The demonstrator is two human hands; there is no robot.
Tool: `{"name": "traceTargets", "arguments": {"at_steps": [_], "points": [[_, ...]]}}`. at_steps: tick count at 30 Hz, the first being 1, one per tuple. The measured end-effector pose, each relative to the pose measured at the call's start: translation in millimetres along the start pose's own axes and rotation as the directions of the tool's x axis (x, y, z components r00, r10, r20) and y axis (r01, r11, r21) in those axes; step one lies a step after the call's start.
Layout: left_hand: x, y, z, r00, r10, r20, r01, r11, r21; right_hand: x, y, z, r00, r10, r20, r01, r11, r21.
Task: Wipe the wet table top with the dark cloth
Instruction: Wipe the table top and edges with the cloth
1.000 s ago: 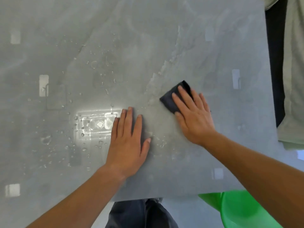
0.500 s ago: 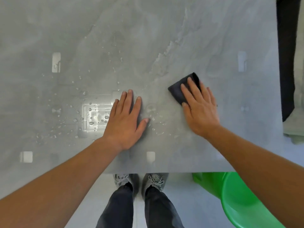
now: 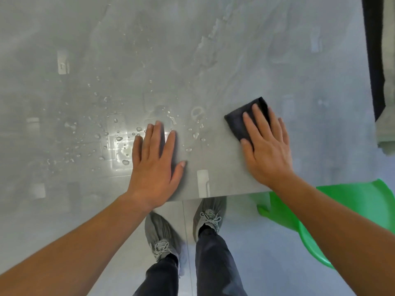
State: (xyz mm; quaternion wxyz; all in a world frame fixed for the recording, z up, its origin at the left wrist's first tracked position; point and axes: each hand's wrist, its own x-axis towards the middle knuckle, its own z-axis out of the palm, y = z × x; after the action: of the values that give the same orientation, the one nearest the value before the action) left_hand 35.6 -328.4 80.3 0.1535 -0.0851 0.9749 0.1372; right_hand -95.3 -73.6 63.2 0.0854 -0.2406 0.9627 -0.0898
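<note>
right hand point(image 3: 267, 146) flat, fingers straight, pressing cloth point(image 3: 237, 122) on table top point(image 3: 277, 60) | left hand point(image 3: 154, 165) flat, fingers spread, empty | water drops point(image 3: 119, 138) lie 9 o'clock from cloth, mostly past left hand

The near right part of the cloth point(image 3: 237, 122) is hidden under the fingers of the right hand point(image 3: 267, 146), and the fingertips are slightly blurred. The table point(image 3: 277, 60) runs out past the top and left edges. The right forearm point(image 3: 333, 223) covers part of a green plastic thing point(image 3: 352, 199), which the right edge also cuts, so its kind cannot be told. The table's near edge hides the toes of the shoes point(image 3: 210, 214). The bottom edge cuts off the trousers point(image 3: 215, 263), and the right edge cuts the pale fabric point(image 3: 388, 60).
</note>
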Motion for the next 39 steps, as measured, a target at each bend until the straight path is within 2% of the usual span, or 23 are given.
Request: {"name": "traceTargets", "arguments": {"at_steps": [2,3,5,7,9,11,14,16,18,20,23,25,26,29,31,32,36,39], "points": [[-7,-7,3,1.0,-0.022,-0.003,0.022,1.0,0.005,-11,-25,6,0.987,0.157,-0.03,-0.157,0.987,0.02],[-9,-10,4,1.0,-0.023,-0.005,0.023,1.0,0.004,-22,-40,10,0.988,0.153,-0.032,-0.153,0.988,0.013],[-11,-16,4,1.0,-0.001,-0.015,0.001,1.0,0.0,-48,-66,20,1.0,-0.007,0.002,0.007,1.0,0.0],[-12,-21,4,0.999,0.033,-0.02,-0.032,0.999,0.015,-72,-77,27,0.979,-0.198,0.04,0.199,0.98,-0.016],[-13,-28,2,0.999,0.043,-0.019,-0.042,0.998,0.047,-71,-70,25,0.96,-0.275,0.052,0.277,0.961,-0.027],[-13,-36,0,1.0,0.021,-0.022,-0.019,0.998,0.066,-52,-61,21,0.979,-0.201,0.026,0.201,0.979,-0.022],[-15,-47,-1,1.0,0.002,-0.02,-0.001,0.999,0.055,-22,-62,18,0.992,0.119,-0.031,-0.117,0.992,0.045],[-16,-50,-2,1.0,0.012,-0.01,-0.011,0.999,0.044,-25,-80,24,0.978,0.203,-0.045,-0.202,0.979,0.04],[-16,-52,-4,1.0,0.012,-0.012,-0.012,1.0,0.023,-47,-102,32,0.991,0.126,-0.04,-0.126,0.992,0.003],[-16,-52,-7,1.0,0.0,-0.02,0.0,1.0,-0.023,-75,-118,38,0.999,-0.034,0.021,0.034,0.999,-0.027],[-15,-53,-11,1.0,-0.013,-0.016,0.012,0.996,-0.088,-84,-114,37,0.965,-0.243,0.101,0.249,0.967,-0.052],[-15,-53,-12,1.0,-0.01,-0.006,0.01,0.997,-0.074,-60,-101,30,0.953,-0.284,0.103,0.291,0.954,-0.068],[-14,-53,-12,1.0,-0.008,-0.001,0.008,0.998,-0.06,-43,-98,27,0.969,-0.235,0.078,0.24,0.969,-0.06],[-15,-54,-12,1.0,-0.003,-0.006,0.003,0.998,-0.069,0,-106,25,0.995,0.101,0.001,-0.101,0.995,0.028],[-15,-56,-15,1.0,-0.001,-0.017,-0.001,0.994,-0.11,-3,-128,33,0.98,0.195,-0.023,-0.195,0.98,0.033],[-15,-56,-16,1.0,0.001,-0.022,-0.003,0.992,-0.125,-14,-138,37,0.986,0.165,-0.027,-0.164,0.986,0.014],[-15,-58,-20,1.0,0.008,-0.023,-0.011,0.994,-0.112,-70,-161,49,0.993,-0.112,0.035,0.114,0.993,-0.042],[-15,-60,-21,1.0,0.015,-0.018,-0.017,0.996,-0.093,-60,-149,42,0.971,-0.228,0.071,0.231,0.972,-0.042]]}}
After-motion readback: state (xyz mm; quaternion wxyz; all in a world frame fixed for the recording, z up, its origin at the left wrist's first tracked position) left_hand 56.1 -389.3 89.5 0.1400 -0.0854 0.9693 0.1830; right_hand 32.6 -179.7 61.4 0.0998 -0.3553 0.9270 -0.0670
